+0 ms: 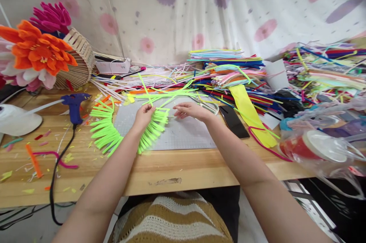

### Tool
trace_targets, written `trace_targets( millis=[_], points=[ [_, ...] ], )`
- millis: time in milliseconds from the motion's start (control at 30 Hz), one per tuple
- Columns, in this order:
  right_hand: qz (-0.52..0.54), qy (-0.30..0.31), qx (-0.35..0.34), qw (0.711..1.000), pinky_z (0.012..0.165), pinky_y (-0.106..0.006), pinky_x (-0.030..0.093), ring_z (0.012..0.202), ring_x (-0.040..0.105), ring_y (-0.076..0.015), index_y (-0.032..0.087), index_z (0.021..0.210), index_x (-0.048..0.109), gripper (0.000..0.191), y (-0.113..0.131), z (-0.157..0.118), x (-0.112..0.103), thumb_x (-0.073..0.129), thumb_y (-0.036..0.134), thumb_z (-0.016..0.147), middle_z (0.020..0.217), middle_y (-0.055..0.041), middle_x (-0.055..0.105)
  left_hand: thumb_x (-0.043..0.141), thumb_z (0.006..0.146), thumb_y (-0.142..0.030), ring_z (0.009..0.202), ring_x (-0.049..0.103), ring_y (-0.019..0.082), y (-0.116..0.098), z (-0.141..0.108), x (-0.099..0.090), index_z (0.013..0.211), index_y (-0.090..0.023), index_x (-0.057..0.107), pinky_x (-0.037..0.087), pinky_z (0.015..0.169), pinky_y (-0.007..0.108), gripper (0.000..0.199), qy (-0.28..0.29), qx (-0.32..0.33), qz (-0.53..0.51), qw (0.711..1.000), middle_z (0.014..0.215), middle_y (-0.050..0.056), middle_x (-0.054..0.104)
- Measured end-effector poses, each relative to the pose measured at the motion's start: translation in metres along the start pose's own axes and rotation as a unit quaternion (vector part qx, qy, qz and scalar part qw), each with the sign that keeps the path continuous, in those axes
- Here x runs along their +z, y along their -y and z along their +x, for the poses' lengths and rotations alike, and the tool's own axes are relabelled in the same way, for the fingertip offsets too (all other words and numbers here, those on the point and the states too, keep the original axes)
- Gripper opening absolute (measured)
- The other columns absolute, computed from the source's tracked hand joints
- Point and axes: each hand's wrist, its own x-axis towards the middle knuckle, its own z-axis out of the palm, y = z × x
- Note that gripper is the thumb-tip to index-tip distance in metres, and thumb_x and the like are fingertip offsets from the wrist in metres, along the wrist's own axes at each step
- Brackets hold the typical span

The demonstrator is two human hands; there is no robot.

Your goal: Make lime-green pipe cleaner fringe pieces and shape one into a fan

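A fringe of lime-green pipe cleaners curves in a U over the grey cutting mat and the wooden table. My left hand is closed on the fringe near its right end, where one loose green stem points upward past the fingertips. Just to the right, my right hand hovers above the mat with its fingers loosely apart, holding nothing that I can see. Behind both hands lie several loose green pipe cleaners. Scissors rest beyond my right hand, their handles partly showing.
A blue glue gun and its cord lie at left, near orange and pink fluffy flowers. A black phone and yellow strip are at right. Bundled colourful pipe cleaners line the back. A wrapped spool sits far right.
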Motion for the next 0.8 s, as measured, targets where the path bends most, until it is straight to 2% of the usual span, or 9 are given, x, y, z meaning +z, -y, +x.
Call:
trace_targets(
  millis=[67,133,233,367,467,600,800],
  points=[
    [0.051,-0.013,-0.036,0.998,0.067,-0.024,0.049,0.07,0.062,-0.0105,0.016,0.1,0.057,0.026,-0.008,-0.001,-0.005,0.058,0.024,0.076,0.084,-0.0048,0.066,0.067,0.06,-0.038,0.04,0.035,0.005,0.001,0.001,-0.001,0.064,-0.017,0.05,0.024,0.041,0.02,0.028,0.036,-0.063,-0.05,0.996,0.051,-0.006,0.047],
    [0.081,-0.011,-0.078,0.994,0.064,-0.023,0.048,0.069,0.061,-0.0099,0.016,0.1,0.057,0.032,-0.015,0.001,-0.001,0.065,0.023,0.069,0.083,-0.003,0.065,0.071,0.054,-0.042,0.039,0.036,0.005,0.0,0.0,0.0,0.066,-0.017,0.052,0.023,0.04,0.019,0.034,0.064,-0.085,-0.078,0.991,0.052,-0.006,0.05],
    [0.128,0.005,-0.126,0.984,0.062,-0.023,0.048,0.066,0.059,-0.0095,0.017,0.098,0.057,0.037,-0.022,0.007,0.012,0.069,0.028,0.065,0.08,-0.0009,0.064,0.074,0.05,-0.044,0.043,0.043,0.006,-0.003,-0.005,0.002,0.065,-0.016,0.055,0.028,0.042,0.019,0.037,0.084,-0.076,-0.079,0.99,0.055,-0.004,0.054],
    [0.146,-0.012,-0.172,0.974,0.062,-0.023,0.045,0.06,0.054,-0.0071,0.016,0.087,0.06,0.029,-0.026,0.011,0.025,0.068,0.035,0.065,0.07,0.0018,0.061,0.075,0.05,-0.043,0.043,0.042,0.006,-0.009,-0.011,0.004,0.063,-0.016,0.055,0.029,0.043,0.02,0.036,0.089,-0.062,-0.072,0.991,0.052,-0.005,0.053],
    [0.135,-0.034,-0.172,0.975,0.061,-0.023,0.043,0.057,0.051,-0.0066,0.015,0.073,0.059,0.026,-0.027,0.011,0.026,0.068,0.038,0.065,0.064,0.0024,0.059,0.075,0.05,-0.041,0.043,0.04,0.005,-0.01,-0.011,0.006,0.062,-0.016,0.055,0.029,0.044,0.02,0.035,0.082,-0.076,-0.069,0.991,0.051,-0.005,0.052],
    [0.144,-0.065,-0.15,0.976,0.059,-0.023,0.042,0.055,0.05,-0.0066,0.016,0.07,0.056,0.028,-0.03,0.013,0.027,0.068,0.041,0.064,0.063,0.0027,0.058,0.074,0.05,-0.037,0.046,0.044,0.006,-0.008,-0.008,0.005,0.065,-0.016,0.058,0.03,0.045,0.02,0.031,0.061,-0.088,-0.045,0.993,0.054,-0.004,0.054],
    [0.165,-0.063,-0.138,0.975,0.056,-0.022,0.042,0.052,0.051,-0.0069,0.017,0.073,0.052,0.032,-0.036,0.017,0.029,0.07,0.04,0.06,0.061,0.0032,0.059,0.074,0.05,-0.031,0.056,0.054,0.01,-0.014,-0.012,-0.004,0.081,-0.016,0.062,0.036,0.049,0.02,0.037,0.146,-0.09,-0.053,0.984,0.069,0.0,0.061]
  ],
)
